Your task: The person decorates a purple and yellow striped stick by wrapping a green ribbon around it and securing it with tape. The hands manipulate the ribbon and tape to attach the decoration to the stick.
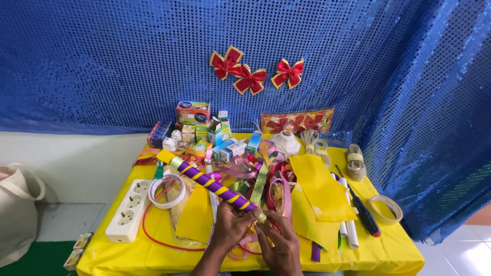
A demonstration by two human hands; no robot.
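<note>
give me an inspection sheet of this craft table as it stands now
surface: small table under a yellow cloth, crowded.
job's things: long rod wrapped in spiralling purple and yellow ribbon, its near end between both hands, far end raised toward the back left.
clutter: loose coloured ribbons, yellow paper sheets, roll of clear tape, second tape roll, black-handled screwdriver, small cartons, white lamp socket.
grippers: left hand grips the rod's end; right hand pinches its tip.
cables: white power strip with red cord; coiled beige wire.
surroundings: blue sequin backdrop with three red bows; cream tote bag on the floor.
</note>
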